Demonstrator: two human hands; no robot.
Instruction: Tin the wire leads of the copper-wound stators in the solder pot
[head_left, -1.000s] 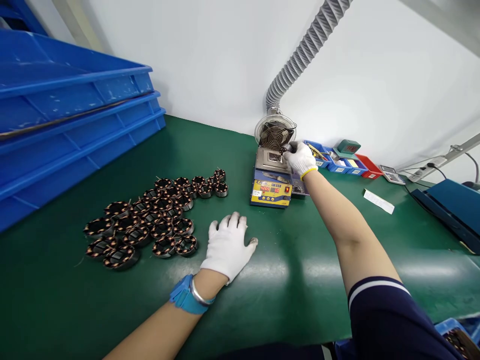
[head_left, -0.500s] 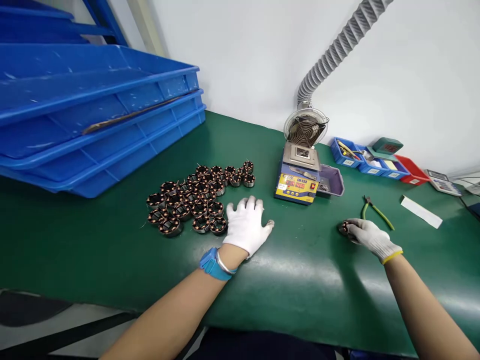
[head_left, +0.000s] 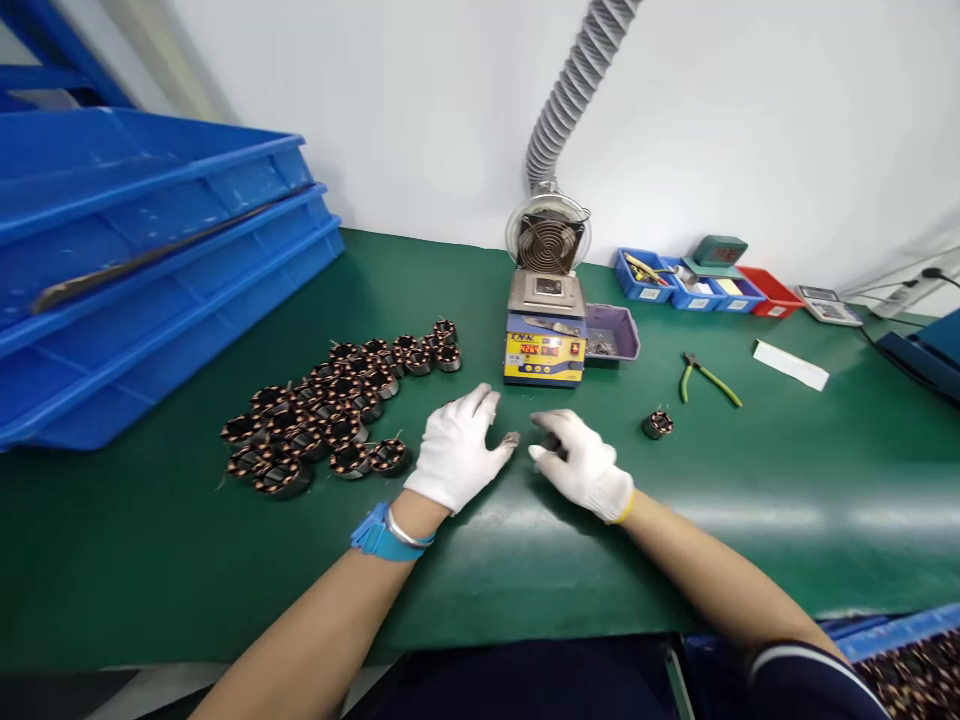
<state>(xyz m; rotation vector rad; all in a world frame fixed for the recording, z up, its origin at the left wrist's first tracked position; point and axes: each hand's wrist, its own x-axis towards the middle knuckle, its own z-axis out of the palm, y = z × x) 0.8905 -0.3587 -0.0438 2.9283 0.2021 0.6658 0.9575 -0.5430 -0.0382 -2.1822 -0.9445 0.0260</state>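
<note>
My left hand (head_left: 459, 452), in a white glove, is open just right of a cluster of wire-wound motor stators (head_left: 330, 400). Its fingers stretch forward and its thumb points right; what lies under the palm is hidden. My gloved right hand (head_left: 581, 462) is close by on the right, fingers curved and parted from the thumb, with no stator visible in it. A single stator (head_left: 658, 424) stands on the green table to the right of that hand. Green-handled cutters (head_left: 709, 380) lie beyond it.
A solder pot (head_left: 545, 345) with a fan and duct stands ahead, a purple tray (head_left: 615, 335) beside it. Small blue bins (head_left: 645, 275) and a red bin (head_left: 772, 292) line the wall. Stacked blue crates (head_left: 187, 250) fill the left. More stators (head_left: 919, 675) sit lower right.
My right hand has let go of the stator, leaving it on the table, and moved left toward my left hand. The view has turned to the right.
</note>
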